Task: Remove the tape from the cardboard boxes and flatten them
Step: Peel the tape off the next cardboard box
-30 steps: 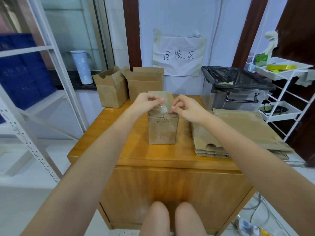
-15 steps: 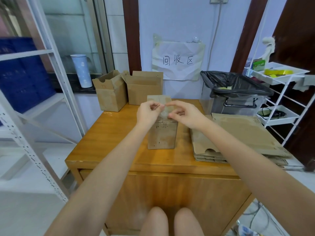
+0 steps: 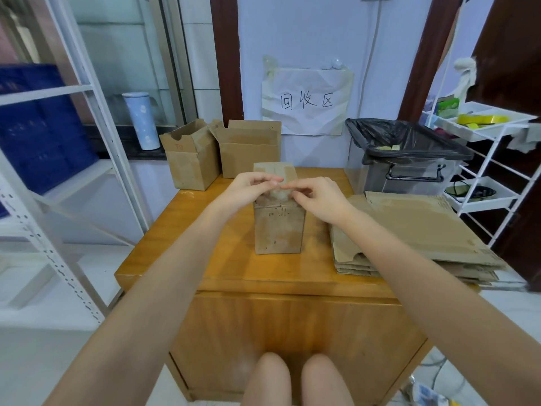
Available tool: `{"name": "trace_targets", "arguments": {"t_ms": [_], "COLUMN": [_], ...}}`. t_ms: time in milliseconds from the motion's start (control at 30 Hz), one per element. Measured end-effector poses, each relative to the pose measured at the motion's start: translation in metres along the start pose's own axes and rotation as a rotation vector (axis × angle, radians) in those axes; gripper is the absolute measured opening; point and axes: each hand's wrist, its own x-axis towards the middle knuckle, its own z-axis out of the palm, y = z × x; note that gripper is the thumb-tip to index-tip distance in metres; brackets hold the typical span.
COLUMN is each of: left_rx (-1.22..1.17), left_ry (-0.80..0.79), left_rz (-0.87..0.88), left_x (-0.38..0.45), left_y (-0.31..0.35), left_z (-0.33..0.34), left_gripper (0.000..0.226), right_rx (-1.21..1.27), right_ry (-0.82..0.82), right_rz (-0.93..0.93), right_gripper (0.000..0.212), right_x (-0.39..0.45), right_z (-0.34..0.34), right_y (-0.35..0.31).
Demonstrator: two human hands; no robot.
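A small upright cardboard box (image 3: 278,230) stands in the middle of the wooden table (image 3: 222,259), its far top flap raised. Just above its top, my left hand (image 3: 248,190) and my right hand (image 3: 317,200) meet fingertip to fingertip. Between them they pinch a crumpled piece of clear tape (image 3: 279,193). Two more open boxes, one (image 3: 190,159) and a wider one (image 3: 248,150), stand at the table's far left. A stack of flattened cardboard (image 3: 409,232) lies on the right side of the table.
A grey bin lined with a black bag (image 3: 407,153) stands at the back right. A white trolley (image 3: 491,159) is to its right, white metal shelving (image 3: 87,159) to the left. My knees (image 3: 295,379) are in front of the table. A paper sign (image 3: 306,102) hangs on the wall.
The tape strip that stood stretched up over the box a second ago is now bunched small between my fingertips. Both hands have stayed above the box top.
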Motion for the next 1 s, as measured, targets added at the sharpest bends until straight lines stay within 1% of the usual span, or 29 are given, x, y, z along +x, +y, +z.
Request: {"name": "trace_targets", "arguments": {"t_ms": [67, 167, 200, 267, 300, 333, 367, 400, 433, 500, 533, 633, 733, 800, 900, 933, 1000], "left_rx": [0.011, 0.045, 0.058, 0.128, 0.159, 0.18, 0.191, 0.191, 0.177, 0.146, 0.143, 0.127, 0.065, 0.022, 0.001, -0.001, -0.002], "left_ry": [-0.015, -0.033, -0.039, -0.053, -0.041, -0.013, 0.029, 0.073, 0.104, 0.128, 0.134, 0.143, 0.196, 0.223, 0.248, 0.26, 0.271], "left_rz": [-0.005, -0.096, -0.096, -0.006, 0.03, 0.049, 0.061, 0.071, 0.073, 0.068, 0.071, 0.091, 0.084, 0.087, 0.098, 0.095, 0.093], "left_x": [0.002, 0.006, 0.007, 0.005, 0.005, 0.003, 0.004, 0.005, 0.005, 0.005, 0.005, 0.003, 0.001, 0.002, 0.005, 0.006, 0.008], "left_y": [0.003, 0.013, 0.014, 0.009, 0.006, 0.003, 0.0, -0.002, -0.004, -0.005, -0.006, -0.006, -0.006, -0.007, -0.008, -0.007, -0.008], "left_z": [0.002, 0.006, 0.007, 0.006, 0.007, 0.008, 0.01, 0.013, 0.016, 0.02, 0.022, 0.025, 0.025, 0.024, 0.025, 0.026, 0.027], "left_gripper": [0.02, 0.034, 0.034, 0.03, 0.029, 0.026, 0.023, 0.021, 0.021, 0.021, 0.02, 0.019, 0.021, 0.018, 0.014, 0.014, 0.014], "right_rx": [0.028, 0.067, 0.081, 0.109, 0.168, 0.263, 0.374, 0.422, 0.392, 0.191, 0.163, 0.276, 0.228, 0.204, 0.088, 0.084, 0.166], "right_ry": [0.01, 0.01, 0.008, -0.003, -0.024, -0.048, -0.068, -0.074, -0.074, -0.082, -0.069, 0.082, 0.19, 0.218, 0.231, 0.241, 0.261], "right_rz": [0.013, 0.054, 0.063, 0.064, 0.076, 0.107, 0.151, 0.189, 0.214, 0.234, 0.248, 0.29, 0.3, 0.318, 0.351, 0.36, 0.382], "right_gripper": [0.032, 0.031, 0.03, 0.026, 0.025, 0.027, 0.032, 0.04, 0.048, 0.062, 0.064, 0.054, 0.044, 0.044, 0.045, 0.043, 0.035], "right_x": [0.0, 0.001, 0.001, 0.002, 0.002, 0.0, -0.002, -0.004, -0.006, -0.014, -0.018, -0.025, -0.022, -0.02, -0.015, -0.013, -0.009], "right_z": [-0.001, -0.003, -0.003, -0.006, -0.008, -0.011, -0.012, -0.013, -0.011, -0.003, 0.003, 0.016, 0.019, 0.02, 0.02, 0.021, 0.02], "right_y": [-0.001, 0.0, 0.001, 0.001, 0.0, -0.002, -0.003, -0.002, 0.001, 0.007, 0.009, 0.008, 0.001, -0.002, -0.006, -0.006, -0.004]}}
